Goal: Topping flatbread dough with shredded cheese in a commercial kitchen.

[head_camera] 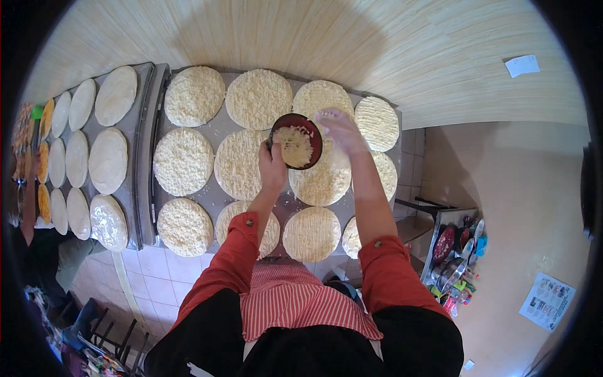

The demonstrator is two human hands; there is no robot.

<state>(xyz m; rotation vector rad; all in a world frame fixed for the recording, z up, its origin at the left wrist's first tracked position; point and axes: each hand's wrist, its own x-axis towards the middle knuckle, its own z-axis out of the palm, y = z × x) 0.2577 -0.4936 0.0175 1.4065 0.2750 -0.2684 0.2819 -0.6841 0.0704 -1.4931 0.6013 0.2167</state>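
Observation:
My left hand (274, 166) grips the rim of a dark bowl (318, 158) with a reddish inside, partly filled with shredded cheese (294, 145). Just right of the bowl is my right hand (340, 127), in a clear plastic glove and blurred, its fingers bent with pale shreds at the tips. Whether it still grips any cheese cannot be told. Below both hands, rows of round flat dough pieces covered with shredded cheese (183, 161) lie on a grey metal table (207, 200). My arms and the bowl hide parts of several rounds. Loose shreds are scattered between them.
On a second metal table (136, 188) at left lie plain dough rounds (108, 161) and some orange-topped ones. A co-worker's arm (29, 202) reaches over its far end. A wood-patterned wall (282, 33) borders the tables. At right, a small table (435, 245) holds bowls and bottles.

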